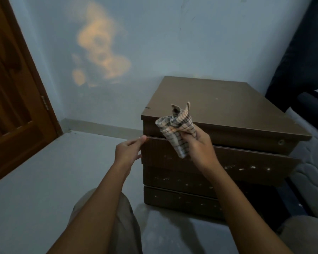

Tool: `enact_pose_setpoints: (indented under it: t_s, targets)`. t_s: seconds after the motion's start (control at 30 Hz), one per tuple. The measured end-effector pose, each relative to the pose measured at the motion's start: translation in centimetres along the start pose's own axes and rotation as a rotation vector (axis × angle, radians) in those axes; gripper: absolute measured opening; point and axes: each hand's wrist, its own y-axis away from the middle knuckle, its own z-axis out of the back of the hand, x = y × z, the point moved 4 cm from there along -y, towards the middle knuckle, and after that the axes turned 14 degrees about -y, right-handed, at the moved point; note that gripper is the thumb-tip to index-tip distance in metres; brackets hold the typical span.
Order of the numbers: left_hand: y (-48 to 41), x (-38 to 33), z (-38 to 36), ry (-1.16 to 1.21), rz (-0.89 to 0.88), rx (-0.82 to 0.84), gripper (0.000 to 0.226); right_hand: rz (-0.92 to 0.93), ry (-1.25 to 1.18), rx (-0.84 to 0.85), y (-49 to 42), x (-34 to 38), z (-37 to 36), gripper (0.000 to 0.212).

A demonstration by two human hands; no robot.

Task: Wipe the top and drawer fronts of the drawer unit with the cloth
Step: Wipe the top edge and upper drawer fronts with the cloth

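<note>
Checked beige cloth [176,129] held bunched at the front edge of the brown laminate drawer unit [218,107], not laid on it.

The cloth is clamped in the curled fingers of the right hand [198,145]; the left corner of the protruding drawer front [246,162] is pinched by the left hand [128,151]. White specks are seen across the drawer fronts, so most wiping is judged undone. A pale grey floor [35,180] lies under the unit, and a wooden door [13,88] stands to its left.

You have one drawer unit [218,99] before you, and its face shows four drawer fronts [173,178] stacked (the top one bears one round lock [280,142] near its right edge). Count one checked cloth [176,129], two hands, the left hand [128,152] and the right hand [200,146], and one wooden door [13,92].
</note>
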Motion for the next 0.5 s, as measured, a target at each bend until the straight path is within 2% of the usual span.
enact_pose_setpoints:
  t_s: [0.13,0.23,0.33,0.4,0.5]
  targets:
    - [-0.5,-0.1,-0.5,0.008,0.017,-0.014,0.034,0.161,0.101,-0.258,2.7,0.4,4.2,0.03]
    - [-1.1,-0.1,-0.9,0.052,0.049,-0.038,0.037,0.206,0.173,-0.431,4.6,0.3,6.9,0.029]
    - [-1.3,-0.2,-1.2,0.096,0.065,-0.055,0.026,0.228,0.2,-0.595,6.5,-0.2,9.0,0.022]
    - [-1.2,-0.2,-1.5,0.11,0.066,-0.052,0.02,0.272,0.201,-0.762,7.8,-0.5,10.6,0.019]
    - [-1.2,-0.3,-1.5,0.102,0.062,-0.056,0.019,0.3,0.185,-1.009,9.9,-1.4,13.2,0.026]
